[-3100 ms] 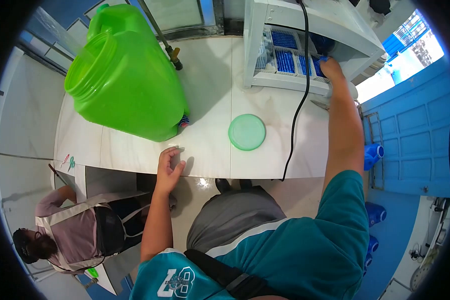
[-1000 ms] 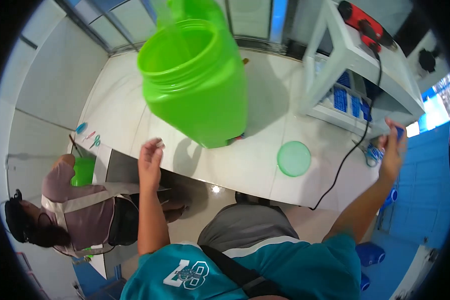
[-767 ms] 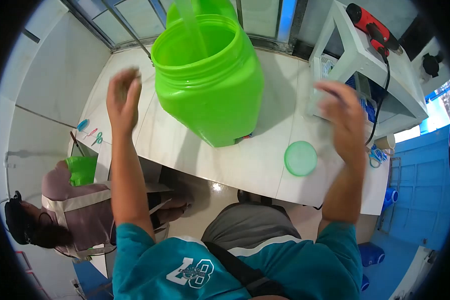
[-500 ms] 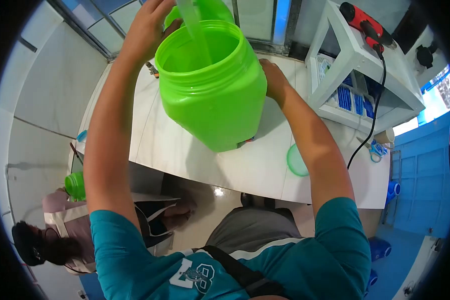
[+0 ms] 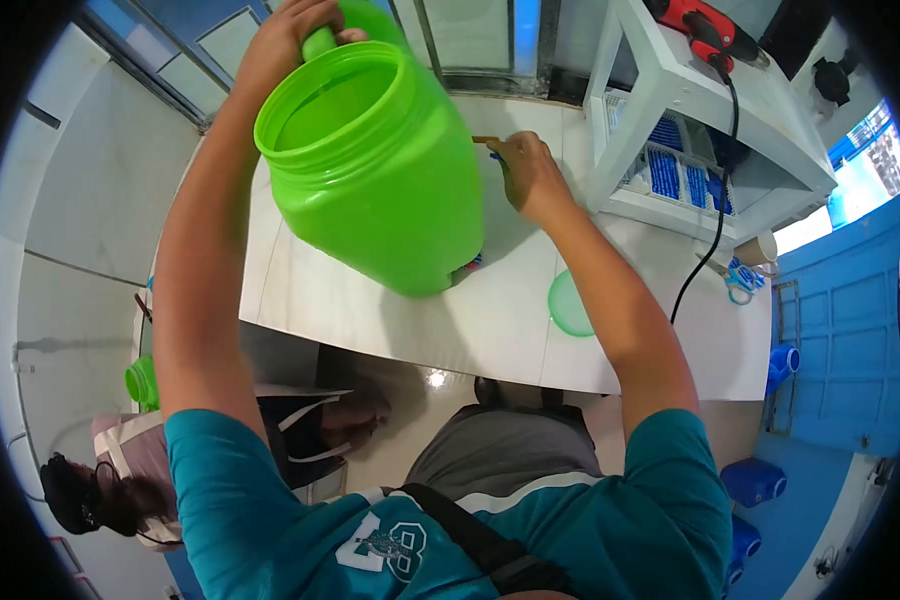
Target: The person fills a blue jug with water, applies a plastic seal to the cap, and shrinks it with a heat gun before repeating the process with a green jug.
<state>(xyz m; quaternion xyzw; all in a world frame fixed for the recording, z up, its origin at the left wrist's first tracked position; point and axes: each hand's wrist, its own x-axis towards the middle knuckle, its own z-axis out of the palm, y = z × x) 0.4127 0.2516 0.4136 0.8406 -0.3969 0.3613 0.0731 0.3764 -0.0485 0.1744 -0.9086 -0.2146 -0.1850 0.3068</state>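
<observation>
A large bright green plastic jug [image 5: 385,200] with a wide open mouth is tilted over the white counter [image 5: 500,330]. My left hand [image 5: 305,30] is closed around the jug's handle [image 5: 320,44] at its upper side. To the right of the jug, my right hand [image 5: 527,165] is pinched at a small brownish-orange and blue piece [image 5: 486,140], whose kind I cannot make out. Beneath the jug's lower corner shows a bit of something red and blue [image 5: 472,263]. A translucent green round lid [image 5: 568,305] lies by my right forearm.
At the right stands a white shelf unit [image 5: 620,110] with blue items inside and a red heat gun [image 5: 700,25] on top, its black cord hanging down. Blue-handled scissors [image 5: 740,285] lie near the counter's right end. Another person [image 5: 135,440] is at the left, beside a green container [image 5: 142,383].
The jug has shifted left and tilted more. My right hand has come away from its side. The clear, stream-like shape over the mouth is gone.
</observation>
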